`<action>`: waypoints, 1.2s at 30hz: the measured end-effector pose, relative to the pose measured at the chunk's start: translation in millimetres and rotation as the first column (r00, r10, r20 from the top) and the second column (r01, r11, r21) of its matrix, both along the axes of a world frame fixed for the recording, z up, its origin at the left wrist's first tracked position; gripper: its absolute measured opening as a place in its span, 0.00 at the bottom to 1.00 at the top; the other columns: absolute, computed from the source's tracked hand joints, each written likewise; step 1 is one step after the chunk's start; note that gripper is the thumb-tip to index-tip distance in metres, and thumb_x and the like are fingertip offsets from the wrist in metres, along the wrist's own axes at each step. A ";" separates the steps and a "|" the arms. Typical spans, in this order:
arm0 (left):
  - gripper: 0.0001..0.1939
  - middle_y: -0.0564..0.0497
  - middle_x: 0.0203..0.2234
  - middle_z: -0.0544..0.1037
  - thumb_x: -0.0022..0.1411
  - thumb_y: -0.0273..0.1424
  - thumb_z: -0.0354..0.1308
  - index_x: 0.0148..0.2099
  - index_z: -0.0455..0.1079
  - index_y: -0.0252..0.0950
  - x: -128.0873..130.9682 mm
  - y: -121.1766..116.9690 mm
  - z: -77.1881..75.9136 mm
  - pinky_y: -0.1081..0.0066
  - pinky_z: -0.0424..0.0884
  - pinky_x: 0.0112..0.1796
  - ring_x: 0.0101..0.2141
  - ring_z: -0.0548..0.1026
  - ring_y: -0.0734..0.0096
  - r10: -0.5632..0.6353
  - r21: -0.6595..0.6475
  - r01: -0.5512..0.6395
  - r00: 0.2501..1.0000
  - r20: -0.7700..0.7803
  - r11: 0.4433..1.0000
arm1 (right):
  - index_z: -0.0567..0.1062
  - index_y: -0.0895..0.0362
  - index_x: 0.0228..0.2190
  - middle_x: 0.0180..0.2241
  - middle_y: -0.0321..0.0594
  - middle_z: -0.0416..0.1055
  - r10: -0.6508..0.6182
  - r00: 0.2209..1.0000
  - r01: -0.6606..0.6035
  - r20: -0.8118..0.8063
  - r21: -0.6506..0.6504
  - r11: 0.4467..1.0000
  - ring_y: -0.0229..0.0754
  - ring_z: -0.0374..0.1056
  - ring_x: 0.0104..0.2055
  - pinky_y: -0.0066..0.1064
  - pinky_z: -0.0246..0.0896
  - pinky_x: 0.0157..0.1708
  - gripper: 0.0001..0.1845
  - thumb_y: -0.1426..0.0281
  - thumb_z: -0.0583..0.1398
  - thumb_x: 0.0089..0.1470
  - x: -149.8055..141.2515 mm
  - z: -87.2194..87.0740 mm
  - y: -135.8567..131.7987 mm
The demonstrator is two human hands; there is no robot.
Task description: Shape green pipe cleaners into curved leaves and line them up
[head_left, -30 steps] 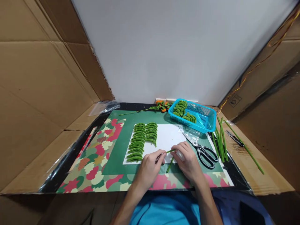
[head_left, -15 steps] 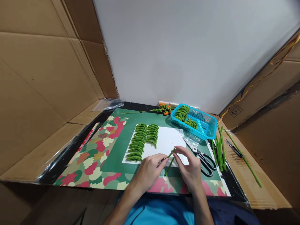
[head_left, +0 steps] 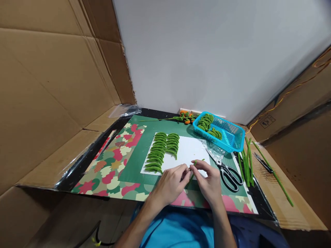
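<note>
A green chenille stem (head_left: pixel 195 162) is pinched by the fingertip grip of the left hand (head_left: pixel 173 182) and right hand (head_left: pixel 210 179), presumably for fine control.

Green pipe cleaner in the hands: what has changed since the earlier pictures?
The left hand and right hand have drawn together, closing the gap where the green pipe cleaner showed; only short bits show now. Neither visibly let go. The rows of curved green pieces, black-handled scissors and blue basket stayed put.
</note>
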State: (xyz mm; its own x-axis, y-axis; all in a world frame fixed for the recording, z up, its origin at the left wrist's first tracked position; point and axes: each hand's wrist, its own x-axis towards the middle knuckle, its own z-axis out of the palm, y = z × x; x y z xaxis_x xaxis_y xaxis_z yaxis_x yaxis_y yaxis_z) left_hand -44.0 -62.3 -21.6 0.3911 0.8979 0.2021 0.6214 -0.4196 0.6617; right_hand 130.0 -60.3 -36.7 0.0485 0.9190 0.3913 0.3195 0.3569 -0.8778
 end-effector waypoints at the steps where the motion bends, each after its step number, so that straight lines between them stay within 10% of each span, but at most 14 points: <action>1: 0.11 0.55 0.30 0.74 0.77 0.31 0.51 0.38 0.66 0.40 0.0 0.0 0.8 0.69 0.62 0.33 0.30 0.74 0.67 0.004 -0.020 -0.004 1.000 0.011 1.000 | 0.84 0.55 0.41 0.37 0.42 0.85 -0.003 1.000 0.003 0.011 0.002 1.000 0.46 0.83 0.36 0.34 0.78 0.40 0.07 0.67 0.66 0.63 0.4 -0.7 0.0; 17: 0.08 0.55 0.30 0.75 0.75 0.30 0.54 0.39 0.69 0.39 2.1 3.5 0.7 0.70 0.63 0.33 0.29 0.73 0.69 0.026 -0.090 -0.018 0.996 0.088 0.996 | 0.79 0.54 0.54 0.41 0.44 0.84 -0.005 0.977 0.005 0.213 0.001 1.000 0.48 0.80 0.39 0.38 0.75 0.43 0.16 0.68 0.61 0.68 0.6 -5.8 0.8; 24: 0.09 0.52 0.38 0.80 0.78 0.31 0.52 0.47 0.74 0.40 -15.1 2.1 9.4 0.70 0.67 0.37 0.34 0.77 0.68 0.136 0.135 -0.126 0.989 -0.063 0.983 | 0.82 0.56 0.49 0.37 0.43 0.80 -0.089 0.994 0.092 0.061 -0.056 0.994 0.45 0.75 0.35 0.32 0.68 0.31 0.15 0.68 0.58 0.68 8.5 6.4 0.8; 28: 0.06 0.47 0.44 0.79 0.74 0.29 0.58 0.49 0.76 0.39 -46.9 26.4 27.0 0.65 0.70 0.43 0.46 0.77 0.58 0.235 0.278 -0.169 0.945 -0.226 0.946 | 0.82 0.54 0.43 0.23 0.33 0.70 0.067 0.991 -0.048 0.114 -0.165 0.985 0.41 0.64 0.23 0.31 0.57 0.25 0.16 0.72 0.54 0.68 11.9 27.0 10.5; 36: 0.07 0.44 0.48 0.74 0.70 0.25 0.60 0.48 0.77 0.37 -63.9 75.6 27.2 0.56 0.70 0.50 0.50 0.73 0.52 0.030 0.249 0.090 0.897 -0.440 0.964 | 0.78 0.53 0.36 0.29 0.38 0.78 0.401 0.761 -0.338 0.509 -0.216 0.916 0.43 0.70 0.29 0.29 0.52 0.28 0.12 0.76 0.57 0.68 4.0 42.5 67.4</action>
